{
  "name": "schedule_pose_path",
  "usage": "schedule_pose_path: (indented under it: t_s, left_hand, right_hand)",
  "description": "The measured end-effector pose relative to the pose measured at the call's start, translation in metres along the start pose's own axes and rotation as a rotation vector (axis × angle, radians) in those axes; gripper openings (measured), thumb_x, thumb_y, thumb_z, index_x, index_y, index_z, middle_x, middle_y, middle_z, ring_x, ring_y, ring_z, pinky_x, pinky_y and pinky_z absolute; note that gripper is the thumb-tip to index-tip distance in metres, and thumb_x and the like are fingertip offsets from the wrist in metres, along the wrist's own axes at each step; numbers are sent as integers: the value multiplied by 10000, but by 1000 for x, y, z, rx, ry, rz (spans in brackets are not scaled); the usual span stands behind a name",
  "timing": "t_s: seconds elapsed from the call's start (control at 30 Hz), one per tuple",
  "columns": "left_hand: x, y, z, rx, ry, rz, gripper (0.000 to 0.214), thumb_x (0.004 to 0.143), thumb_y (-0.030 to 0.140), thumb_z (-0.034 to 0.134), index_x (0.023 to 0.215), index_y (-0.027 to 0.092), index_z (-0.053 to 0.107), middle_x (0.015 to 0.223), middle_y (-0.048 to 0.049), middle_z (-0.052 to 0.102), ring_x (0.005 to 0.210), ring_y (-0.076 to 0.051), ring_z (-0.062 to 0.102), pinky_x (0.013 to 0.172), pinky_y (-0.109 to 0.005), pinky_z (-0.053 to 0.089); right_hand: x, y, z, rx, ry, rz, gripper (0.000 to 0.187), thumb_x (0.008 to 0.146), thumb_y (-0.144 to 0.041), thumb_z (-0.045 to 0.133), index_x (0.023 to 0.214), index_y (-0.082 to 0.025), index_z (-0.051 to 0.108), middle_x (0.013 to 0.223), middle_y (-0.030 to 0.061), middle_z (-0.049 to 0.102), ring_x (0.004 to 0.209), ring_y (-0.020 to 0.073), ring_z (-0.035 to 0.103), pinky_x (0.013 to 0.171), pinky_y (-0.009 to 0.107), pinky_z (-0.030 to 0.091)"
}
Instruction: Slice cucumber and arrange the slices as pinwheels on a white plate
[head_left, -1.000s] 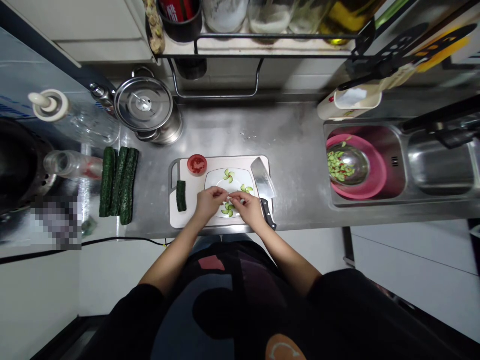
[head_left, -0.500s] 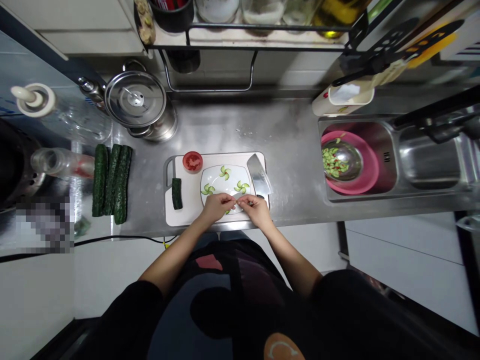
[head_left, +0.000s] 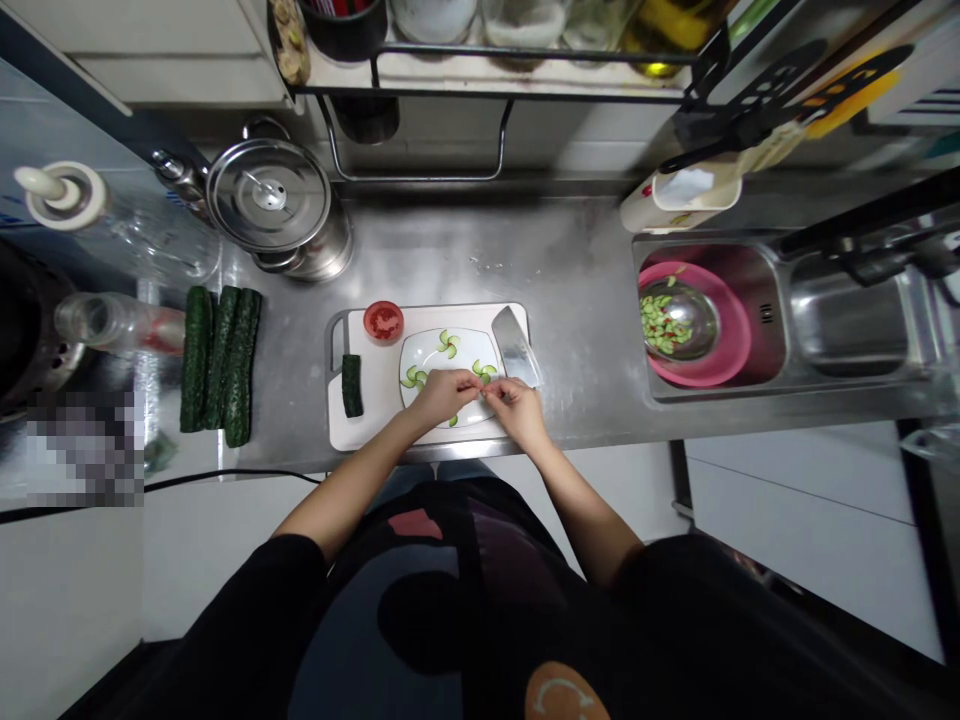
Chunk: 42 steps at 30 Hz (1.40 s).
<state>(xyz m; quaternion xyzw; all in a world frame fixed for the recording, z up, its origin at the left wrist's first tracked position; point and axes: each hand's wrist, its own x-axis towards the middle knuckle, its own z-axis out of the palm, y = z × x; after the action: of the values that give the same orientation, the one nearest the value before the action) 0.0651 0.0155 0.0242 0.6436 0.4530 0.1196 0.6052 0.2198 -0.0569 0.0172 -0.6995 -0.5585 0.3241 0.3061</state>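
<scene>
A white plate [head_left: 431, 352] lies on a white cutting board [head_left: 382, 400] on the steel counter. Pinwheels of green cucumber slices [head_left: 448, 343] sit on the plate. My left hand [head_left: 441, 397] and my right hand [head_left: 517, 408] meet over the plate's near edge, fingertips pinched together on small cucumber slices that I can barely see. A cleaver [head_left: 516, 348] rests on the board just right of the plate. A short cucumber piece [head_left: 351, 385] and a tomato half [head_left: 383, 321] lie on the board's left part.
Three whole cucumbers [head_left: 220, 365] lie left of the board. A lidded steel pot [head_left: 274, 203] stands behind them, near two bottles. The sink [head_left: 780, 330] at right holds a pink basin [head_left: 731, 340] with a steel bowl of scraps. A shelf rack hangs above.
Both hands shifted slightly away from me over the plate's near edge, staying pinched together. A third cucumber pinwheel now shows at the plate's left. The view drifted a little.
</scene>
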Motion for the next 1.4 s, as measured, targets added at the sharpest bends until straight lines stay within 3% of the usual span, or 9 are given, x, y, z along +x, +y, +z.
schedule_pose_path:
  t_s: [0.17, 0.37, 1.03, 1.4]
  left_hand:
    - [13, -3, -2, 219, 117, 94, 152, 773, 102, 606, 861, 172, 707, 855, -14, 710, 804, -124, 650, 776, -222, 500]
    - [24, -13, 0, 378, 153, 212, 173, 774, 90, 614, 862, 191, 724, 859, -31, 673, 834, -147, 614, 825, -264, 494]
    - [35, -22, 7, 430, 82, 277, 198, 792, 87, 588, 862, 195, 739, 845, -43, 650, 837, -150, 594, 818, -272, 492]
    - [35, -23, 6, 416, 77, 270, 188, 791, 84, 594, 865, 182, 736, 856, -52, 655, 853, -158, 598, 818, -279, 484]
  right_hand:
    - [8, 10, 6, -236, 102, -48, 178, 848, -216, 526, 743, -188, 667, 785, 58, 656, 801, 188, 540, 783, 299, 429]
    - [14, 10, 14, -399, 54, 6, 195, 869, -220, 515, 841, -174, 702, 844, 87, 661, 890, 222, 502, 806, 320, 374]
    - [18, 6, 15, -404, 6, 76, 183, 850, -204, 544, 889, -189, 722, 907, 87, 677, 950, 251, 498, 752, 322, 340]
    - [17, 11, 14, -377, 18, 40, 204, 841, -195, 529, 892, -185, 727, 920, 79, 685, 913, 242, 513, 827, 337, 366]
